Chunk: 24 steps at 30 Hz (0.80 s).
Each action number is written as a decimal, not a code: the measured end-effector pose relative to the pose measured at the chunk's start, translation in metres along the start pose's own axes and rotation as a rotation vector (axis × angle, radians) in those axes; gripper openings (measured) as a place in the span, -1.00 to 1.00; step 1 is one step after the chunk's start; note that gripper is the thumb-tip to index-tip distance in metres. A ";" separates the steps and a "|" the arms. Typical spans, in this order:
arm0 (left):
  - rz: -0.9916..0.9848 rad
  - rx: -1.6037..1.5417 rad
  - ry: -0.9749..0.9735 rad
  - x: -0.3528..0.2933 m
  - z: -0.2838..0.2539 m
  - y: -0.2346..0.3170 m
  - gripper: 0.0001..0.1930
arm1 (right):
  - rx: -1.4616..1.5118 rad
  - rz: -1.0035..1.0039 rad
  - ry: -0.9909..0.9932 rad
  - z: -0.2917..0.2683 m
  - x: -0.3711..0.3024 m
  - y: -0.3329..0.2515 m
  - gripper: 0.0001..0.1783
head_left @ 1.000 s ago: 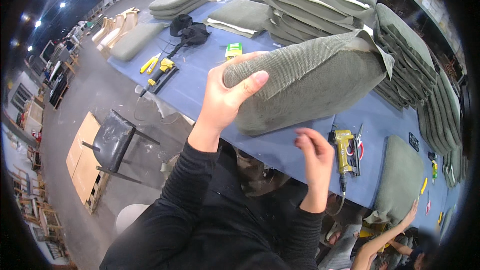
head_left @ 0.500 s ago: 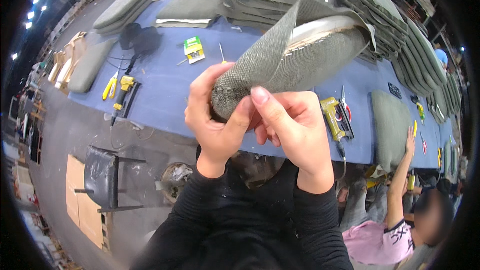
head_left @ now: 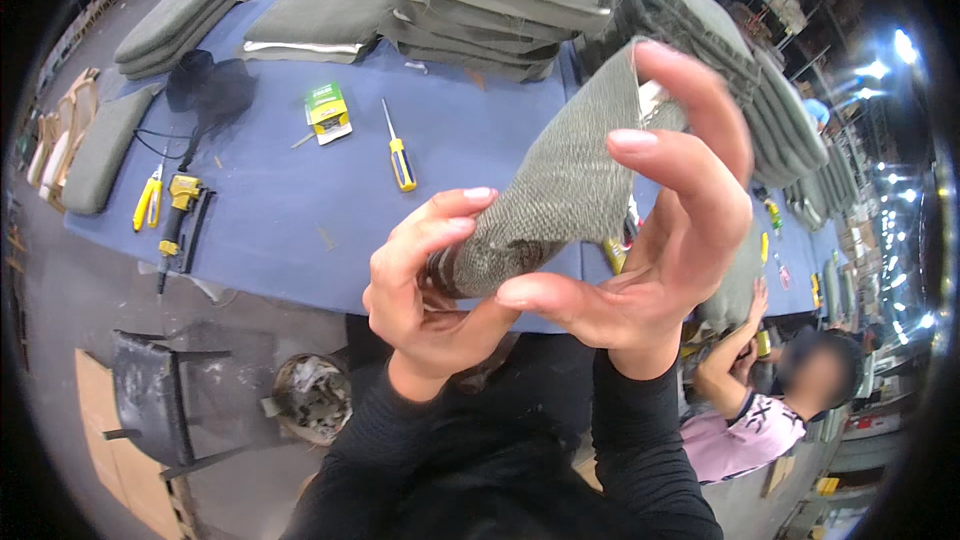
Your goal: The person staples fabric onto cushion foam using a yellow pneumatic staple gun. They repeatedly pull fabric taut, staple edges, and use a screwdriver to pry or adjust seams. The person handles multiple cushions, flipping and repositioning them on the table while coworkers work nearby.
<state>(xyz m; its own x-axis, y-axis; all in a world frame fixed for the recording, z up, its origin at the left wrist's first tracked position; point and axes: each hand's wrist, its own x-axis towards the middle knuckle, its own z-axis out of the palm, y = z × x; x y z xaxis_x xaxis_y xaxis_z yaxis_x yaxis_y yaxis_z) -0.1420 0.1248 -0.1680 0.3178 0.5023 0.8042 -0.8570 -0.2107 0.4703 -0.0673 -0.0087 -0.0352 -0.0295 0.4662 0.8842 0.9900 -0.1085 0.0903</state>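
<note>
A grey-green fabric-covered cushion [head_left: 570, 175] is held up above the table in front of me, tilted, its narrow near end toward me. My left hand [head_left: 430, 315] is closed round that near end, fingers on the left side and thumb underneath. My right hand [head_left: 665, 250] spans the cushion's right side. Its thumb presses by the near corner, while its long fingers reach up along the far edge. Folded fabric shows a dark hollow at the near corner. The cushion's underside is mostly hidden.
On the blue table [head_left: 290, 210] lie a screwdriver [head_left: 401, 162], a green-and-yellow box [head_left: 328, 115], a staple gun [head_left: 181, 220] and yellow-handled pliers [head_left: 149, 202]. Cushion stacks [head_left: 490, 15] line the back. A chair [head_left: 150, 395] and bucket [head_left: 312, 400] stand left; a co-worker [head_left: 740, 435] sits right.
The cushion has turned more upright, hiding its stapled underside. My right hand has gone from pinching the near corner to spreading its fingers up the right side. The view has shifted right.
</note>
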 end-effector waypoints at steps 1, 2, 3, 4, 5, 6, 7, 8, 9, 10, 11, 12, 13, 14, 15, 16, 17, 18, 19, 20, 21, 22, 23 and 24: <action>0.003 -0.003 0.004 0.001 -0.002 -0.001 -0.28 | 0.047 -0.003 -0.062 0.000 0.004 0.005 -0.07; 0.008 -0.007 0.006 0.002 -0.002 -0.002 -0.29 | 0.066 -0.008 -0.088 0.001 0.006 0.007 -0.09; 0.013 -0.049 0.021 0.006 0.000 0.000 -0.31 | 0.086 -0.016 -0.120 0.003 0.009 0.010 -0.12; 0.007 -0.030 0.027 0.007 0.001 -0.001 -0.30 | 0.105 -0.024 -0.158 0.002 0.012 0.014 -0.15; 0.001 -0.003 0.021 0.006 -0.001 -0.001 -0.30 | 0.124 0.007 -0.194 0.001 0.014 0.013 -0.18; -0.006 0.023 0.015 0.007 -0.001 -0.001 -0.30 | 0.130 0.047 -0.199 0.002 0.016 0.012 -0.24; -0.009 0.016 0.024 0.007 0.001 -0.002 -0.30 | 0.133 0.086 -0.208 0.003 0.019 0.010 -0.30; -0.009 0.027 0.025 0.008 -0.002 -0.002 -0.30 | 0.151 0.124 -0.204 0.008 0.021 0.008 -0.35; -0.011 0.036 0.026 0.009 -0.004 -0.002 -0.30 | 0.119 0.129 -0.237 0.010 0.022 0.009 -0.38; -0.012 0.046 0.028 0.011 -0.005 -0.003 -0.30 | 0.086 0.133 -0.271 0.013 0.024 0.009 -0.41; 0.000 0.078 0.030 0.015 -0.006 -0.002 -0.31 | 0.062 0.142 -0.274 0.013 0.026 0.008 -0.53; 0.005 0.073 0.030 0.016 -0.007 -0.003 -0.32 | 0.104 0.133 -0.283 0.015 0.026 0.010 -0.56; 0.010 0.069 0.031 0.017 -0.009 -0.005 -0.34 | 0.148 0.123 -0.291 0.016 0.026 0.014 -0.59; 0.013 0.062 0.029 0.018 -0.010 -0.005 -0.35 | 0.188 0.117 -0.299 0.016 0.026 0.017 -0.62; 0.002 0.049 0.028 0.020 -0.011 -0.004 -0.39 | 0.233 0.109 -0.296 0.018 0.028 0.018 -0.69; -0.008 0.038 0.029 0.023 -0.013 -0.002 -0.43 | 0.275 0.103 -0.299 0.020 0.030 0.021 -0.69; -0.022 0.011 0.020 0.025 -0.012 0.001 -0.46 | 0.301 0.108 -0.301 0.017 0.026 0.025 -0.70; -0.032 0.061 -0.053 0.031 -0.019 0.003 -0.51 | 0.344 0.106 -0.293 0.019 0.024 0.028 -0.70; -0.042 0.110 -0.126 0.040 -0.031 0.007 -0.55 | 0.349 0.090 -0.257 0.021 0.022 0.030 -0.72; -0.059 0.147 -0.203 0.051 -0.034 0.013 -0.60 | 0.342 0.085 -0.223 0.019 0.019 0.030 -0.74; -0.108 0.267 -0.192 0.067 -0.033 0.028 -0.72 | 0.365 0.075 -0.176 0.027 0.014 0.032 -0.76; -0.096 0.366 -0.260 0.080 -0.037 0.040 -0.75 | 0.379 0.071 -0.159 0.033 0.011 0.034 -0.77; -0.083 0.456 -0.325 0.090 -0.040 0.049 -0.77 | 0.386 0.065 -0.147 0.037 0.010 0.036 -0.79; -0.063 0.543 -0.381 0.098 -0.042 0.056 -0.80 | 0.387 0.042 -0.143 0.042 0.012 0.040 -0.74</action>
<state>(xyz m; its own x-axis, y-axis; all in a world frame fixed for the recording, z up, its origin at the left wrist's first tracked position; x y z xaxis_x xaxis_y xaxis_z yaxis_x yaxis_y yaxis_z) -0.1758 0.1979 -0.0779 0.5674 0.2167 0.7944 -0.5379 -0.6330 0.5568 -0.0227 0.0295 -0.0397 0.0048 0.5886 0.8084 0.9696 0.1952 -0.1479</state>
